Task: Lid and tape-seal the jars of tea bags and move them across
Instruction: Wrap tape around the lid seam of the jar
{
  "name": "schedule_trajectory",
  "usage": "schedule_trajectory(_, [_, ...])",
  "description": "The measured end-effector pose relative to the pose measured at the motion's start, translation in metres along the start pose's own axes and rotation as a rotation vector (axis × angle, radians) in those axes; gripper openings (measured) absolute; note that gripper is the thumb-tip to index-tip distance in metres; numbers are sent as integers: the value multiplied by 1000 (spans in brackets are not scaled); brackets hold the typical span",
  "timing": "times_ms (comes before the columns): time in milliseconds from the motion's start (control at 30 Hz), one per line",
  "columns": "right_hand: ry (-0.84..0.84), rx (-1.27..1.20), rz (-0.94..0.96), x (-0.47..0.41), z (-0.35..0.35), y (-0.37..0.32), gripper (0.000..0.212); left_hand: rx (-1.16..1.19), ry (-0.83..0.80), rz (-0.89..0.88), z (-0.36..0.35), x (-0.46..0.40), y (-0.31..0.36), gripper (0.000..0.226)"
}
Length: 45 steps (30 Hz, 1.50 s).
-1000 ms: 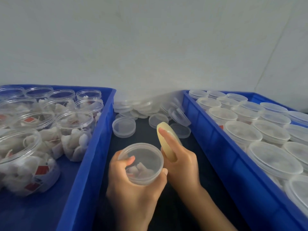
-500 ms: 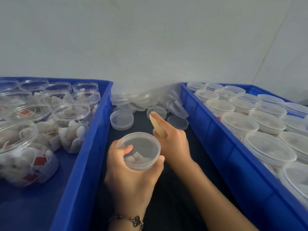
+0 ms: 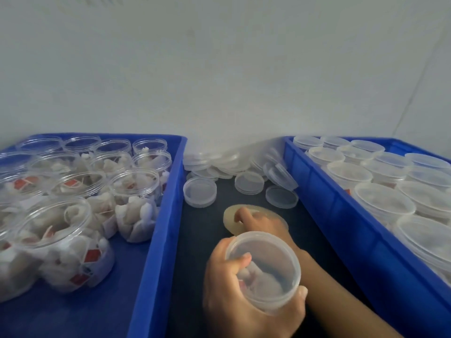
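Over dark tabletop [image 3: 202,240], fingers [image 3: 240,262] wrap lidded jar [image 3: 264,272].

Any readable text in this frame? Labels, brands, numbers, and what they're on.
None readable.
Red tags on the tea bags in the open jars: any print is too blurred to read.
Lids, lidded jars, blue bins and tape roll: no text visible.

Dark mat [image 3: 202,240] lane between blue crates [image 3: 156,240] open; loose lids [image 3: 200,191] clutter far end.
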State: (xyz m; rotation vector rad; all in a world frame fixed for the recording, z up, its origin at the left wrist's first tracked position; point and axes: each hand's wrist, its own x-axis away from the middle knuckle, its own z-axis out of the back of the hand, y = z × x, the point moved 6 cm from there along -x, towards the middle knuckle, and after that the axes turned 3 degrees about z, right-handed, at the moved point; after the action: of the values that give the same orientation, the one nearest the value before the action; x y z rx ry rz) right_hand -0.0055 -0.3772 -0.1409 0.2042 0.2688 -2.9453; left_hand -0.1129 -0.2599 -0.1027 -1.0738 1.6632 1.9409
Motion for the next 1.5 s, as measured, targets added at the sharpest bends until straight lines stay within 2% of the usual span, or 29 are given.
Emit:
schedule_trajectory(100, [-1,39,111,11,-6,-4,24,26,2,-30,2,2,0,67])
schedule_trajectory(200, [-71,19,3,27,-3,6,26,109,-113,-3,7,3,-2,67])
schedule_trajectory(233, [-26,-48,-55,35,4,9,27,117,-124,3,7,4,-3,67])
schedule_trajectory(300, [228,-360,-196,60,30,13,15,104,-127,2,8,5,-5,67])
schedule_trajectory(333, [333,-658,-263,76,38,15,16,92,-124,3,7,6,-5,68])
schedule_trajectory(367, [355,-983,-292,90,39,13,20,75,-123,8,7,6,-5,70])
schedule_trajectory(400, [298,-1244,-273,103,36,6,24,54,-122,13,7,6,-6,71])
schedule_trajectory(467, [198,-1443,-236,124,31,-8,37,34,-125,28,8,8,-7,72])
schedule_trajectory(533, [249,-1445,-256,135,28,-11,38,47,-138,37,8,9,-7,73])
schedule_trajectory(667, [425,-1419,-362,144,25,-7,23,49,-145,45,10,9,-7,73])
schedule_trajectory(833, [550,-1338,-349,145,34,-11,24,58,-139,60,9,11,-11,73])
schedule_trajectory(900, [571,-1290,-328,145,39,-13,28,73,-141,61,9,11,-12,74])
schedule_trajectory(967, [581,-1210,-322,146,43,-14,19,81,-147,56,9,12,-14,74])
schedule_trajectory(1033, [590,-1121,-351,148,43,-12,20,78,-149,54,8,12,-16,75])
schedule_trajectory(1233, [685,-690,-337,149,45,-17,27,87,-143,82,8,13,-17,75])
schedule_trajectory(1367, [722,-661,-315,155,44,-18,24,44,-146,72,9,12,-15,75])
schedule_trajectory(1500, [795,-655,-281,169,48,-20,13,60,-181,98,7,12,-15,74])
